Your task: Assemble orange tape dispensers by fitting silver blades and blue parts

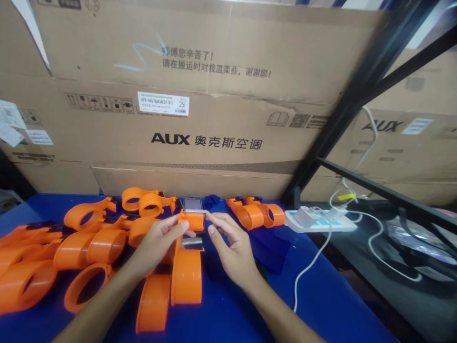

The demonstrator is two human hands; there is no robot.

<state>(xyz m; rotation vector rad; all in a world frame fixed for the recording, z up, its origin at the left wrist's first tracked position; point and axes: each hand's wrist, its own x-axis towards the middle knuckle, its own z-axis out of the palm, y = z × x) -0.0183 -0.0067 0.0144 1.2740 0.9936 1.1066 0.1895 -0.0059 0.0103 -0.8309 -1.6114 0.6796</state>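
Note:
My left hand (166,238) is closed, thumb and fingers pinching the orange head of a tape dispenser (193,222). A pale toothed strip (194,211) runs along the far edge of this head. Just right of it, my right hand (230,243) has thumb and index finger curved and slightly apart; the index fingertip is at the strip's end, and I cannot tell if it touches. A grey metallic piece (192,241) shows below the head. Nearer me are an orange ring body (187,277), seemingly part of the same dispenser, and another orange ring (154,301).
Several orange dispensers (107,245) crowd the left of the blue table (250,314); two more (252,216) lie back right. A phone-like device (193,203) is behind my hands. Right are a white power strip (321,221) and cable (310,267). A large carton (214,109) closes off the back.

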